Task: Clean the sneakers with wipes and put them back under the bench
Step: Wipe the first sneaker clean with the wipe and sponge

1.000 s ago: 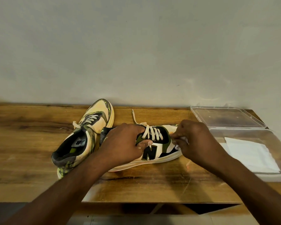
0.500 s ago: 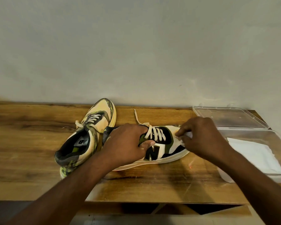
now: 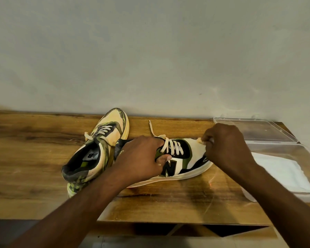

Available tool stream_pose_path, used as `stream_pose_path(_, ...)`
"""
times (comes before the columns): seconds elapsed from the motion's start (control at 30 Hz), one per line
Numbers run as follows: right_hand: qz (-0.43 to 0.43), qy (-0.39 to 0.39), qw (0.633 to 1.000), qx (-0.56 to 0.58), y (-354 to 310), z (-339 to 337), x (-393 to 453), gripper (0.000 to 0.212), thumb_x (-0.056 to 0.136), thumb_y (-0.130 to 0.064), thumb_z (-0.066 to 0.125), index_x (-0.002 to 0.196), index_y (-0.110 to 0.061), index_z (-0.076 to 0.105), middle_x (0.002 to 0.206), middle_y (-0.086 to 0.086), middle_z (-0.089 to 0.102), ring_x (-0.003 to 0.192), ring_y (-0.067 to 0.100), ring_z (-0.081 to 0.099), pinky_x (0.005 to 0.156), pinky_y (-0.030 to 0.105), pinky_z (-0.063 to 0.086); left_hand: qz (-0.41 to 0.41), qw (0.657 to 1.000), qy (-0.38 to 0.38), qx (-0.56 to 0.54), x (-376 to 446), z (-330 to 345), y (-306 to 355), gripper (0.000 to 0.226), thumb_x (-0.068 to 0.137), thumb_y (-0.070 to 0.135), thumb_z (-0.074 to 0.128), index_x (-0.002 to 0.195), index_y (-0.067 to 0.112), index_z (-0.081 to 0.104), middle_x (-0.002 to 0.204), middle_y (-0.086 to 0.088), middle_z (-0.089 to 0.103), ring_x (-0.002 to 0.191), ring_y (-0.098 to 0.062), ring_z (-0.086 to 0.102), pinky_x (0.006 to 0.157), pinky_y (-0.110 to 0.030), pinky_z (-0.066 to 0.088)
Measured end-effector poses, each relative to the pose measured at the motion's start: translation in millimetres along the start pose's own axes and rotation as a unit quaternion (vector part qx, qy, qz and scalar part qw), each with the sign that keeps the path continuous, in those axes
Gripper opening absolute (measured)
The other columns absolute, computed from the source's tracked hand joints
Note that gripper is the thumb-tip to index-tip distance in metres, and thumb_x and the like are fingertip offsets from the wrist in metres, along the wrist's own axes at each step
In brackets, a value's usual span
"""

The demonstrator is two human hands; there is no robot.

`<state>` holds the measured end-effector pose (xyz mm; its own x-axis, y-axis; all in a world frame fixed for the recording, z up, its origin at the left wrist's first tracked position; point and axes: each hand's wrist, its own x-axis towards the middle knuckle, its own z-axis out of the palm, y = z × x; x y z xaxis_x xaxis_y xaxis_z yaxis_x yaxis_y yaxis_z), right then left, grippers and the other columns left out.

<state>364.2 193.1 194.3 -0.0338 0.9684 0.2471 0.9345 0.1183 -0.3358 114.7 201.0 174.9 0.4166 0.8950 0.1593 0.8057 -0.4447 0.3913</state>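
Two sneakers lie on the wooden bench (image 3: pixel 34 158). The right sneaker (image 3: pixel 184 158), white, black and green with a big N, lies on its side, toe to the right. My left hand (image 3: pixel 141 158) grips it at the tongue and collar, thumb on the side panel. My right hand (image 3: pixel 225 145) pinches a small crumpled wipe (image 3: pixel 201 140) against the toe. The left sneaker (image 3: pixel 97 149), yellowish and stained, stands upright beside it, toe toward the wall.
A clear plastic box (image 3: pixel 293 154) with a stack of white wipes (image 3: pixel 283 172) sits at the bench's right end, its lid (image 3: pixel 254 129) hinged open toward the wall. A grey wall rises directly behind. The bench's front edge runs below my forearms.
My right hand has moved with the wipe from the sneaker's side near the toe up onto the top of the toe. My left hand keeps its hold.
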Motion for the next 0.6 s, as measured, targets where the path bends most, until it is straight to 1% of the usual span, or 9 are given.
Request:
stream_pose_path(0.07, -0.006, 0.027, 1.0, -0.004, -6.7, 13.6, -3.1, 0.022, 0.075, 0.002, 0.073, 0.088, -0.012, 0.083, 0.085, 0.008, 0.07, 0.075, 0.028, 0.064, 0.069, 0.04, 0.057, -0.003, 1.0, -0.004, -0.002, -0.2, -0.5, 0.2, 0.026, 0.094, 0.053, 0.063, 0.105, 0.03, 0.072, 0.085, 0.01, 0.073, 0.079, -0.013, 0.067, 0.071, -0.037, 0.059)
stream_pose_path(0.17, -0.046, 0.011, 0.998, 0.037, -19.9, 17.9, -4.6, 0.021, 0.076, 0.0, 0.072, 0.082, -0.016, 0.083, 0.08, 0.005, 0.07, 0.074, 0.027, 0.065, 0.066, 0.044, 0.057, -0.001, 1.0, -0.003, -0.002, 0.0, -1.0, 1.3, 0.025, 0.095, 0.051, 0.064, 0.106, 0.031, 0.072, 0.088, 0.01, 0.074, 0.081, -0.013, 0.067, 0.072, -0.036, 0.058)
stream_pose_path(0.27, -0.012, -0.076, 0.996, 0.051, -16.0, -0.7, 0.3, 0.021, 0.076, 0.0, 0.078, 0.084, -0.018, 0.085, 0.086, -0.001, 0.075, 0.078, 0.017, 0.066, 0.072, 0.033, 0.056, 0.0, 1.0, -0.001, 0.006, 0.4, -0.8, 1.3, 0.027, 0.095, 0.052, 0.063, 0.109, 0.031, 0.072, 0.09, 0.009, 0.074, 0.083, -0.013, 0.067, 0.073, -0.037, 0.058)
stream_pose_path(0.3, 0.007, -0.086, 0.995, 0.043, -9.7, -4.8, 1.7, 0.022, 0.074, 0.001, 0.08, 0.086, -0.017, 0.085, 0.089, -0.002, 0.076, 0.081, 0.016, 0.066, 0.074, 0.03, 0.054, 0.001, 1.0, -0.002, 0.006, 0.8, -0.5, 0.6, 0.027, 0.095, 0.053, 0.063, 0.108, 0.03, 0.072, 0.09, 0.009, 0.074, 0.082, -0.014, 0.067, 0.073, -0.037, 0.059)
stream_pose_path(0.37, 0.02, -0.031, 0.999, 0.009, 2.9, -2.9, 3.9, 0.025, 0.07, 0.004, 0.079, 0.088, -0.012, 0.085, 0.091, 0.003, 0.076, 0.081, 0.022, 0.067, 0.074, 0.031, 0.053, -0.001, 1.0, -0.006, 0.006, 1.2, 0.0, -0.6, 0.027, 0.094, 0.053, 0.063, 0.104, 0.029, 0.071, 0.086, 0.009, 0.073, 0.08, -0.014, 0.067, 0.072, -0.038, 0.059)
stream_pose_path(0.43, 0.016, 0.018, 0.999, -0.021, 4.5, 8.7, 4.2, 0.026, 0.07, 0.006, 0.075, 0.089, -0.01, 0.084, 0.087, 0.009, 0.073, 0.078, 0.027, 0.064, 0.07, 0.033, 0.051, -0.001, 1.0, -0.008, 0.008, 1.3, -0.2, -0.9, 0.027, 0.094, 0.054, 0.062, 0.101, 0.029, 0.071, 0.083, 0.008, 0.072, 0.078, -0.014, 0.066, 0.071, -0.038, 0.058)
stream_pose_path(0.5, 0.001, 0.023, 1.0, 0.003, -2.7, 20.6, 2.6, 0.025, 0.072, 0.005, 0.072, 0.085, -0.012, 0.083, 0.083, 0.007, 0.07, 0.075, 0.026, 0.063, 0.069, 0.035, 0.054, 0.0, 1.0, -0.008, 0.008, 1.0, 0.0, -0.6, 0.027, 0.094, 0.054, 0.062, 0.1, 0.029, 0.071, 0.083, 0.009, 0.072, 0.078, -0.014, 0.066, 0.071, -0.038, 0.058)
stream_pose_path(0.53, -0.013, 0.017, 1.0, 0.02, -7.4, 21.9, 2.4, 0.023, 0.073, 0.002, 0.07, 0.082, -0.015, 0.083, 0.082, 0.004, 0.07, 0.075, 0.025, 0.064, 0.068, 0.04, 0.057, 0.0, 1.0, -0.007, 0.007, 0.8, -0.1, -0.3, 0.026, 0.094, 0.053, 0.063, 0.1, 0.029, 0.071, 0.083, 0.009, 0.071, 0.077, -0.013, 0.065, 0.071, -0.038, 0.058)
stream_pose_path(0.6, -0.039, -0.015, 0.998, 0.045, -15.7, 15.7, 1.9, 0.023, 0.078, -0.003, 0.072, 0.082, -0.022, 0.084, 0.083, -0.001, 0.073, 0.075, 0.02, 0.065, 0.067, 0.044, 0.06, 0.001, 1.0, -0.004, 0.004, 0.5, -0.3, -0.1, 0.025, 0.095, 0.052, 0.063, 0.1, 0.029, 0.071, 0.082, 0.009, 0.071, 0.077, -0.013, 0.065, 0.07, -0.037, 0.058)
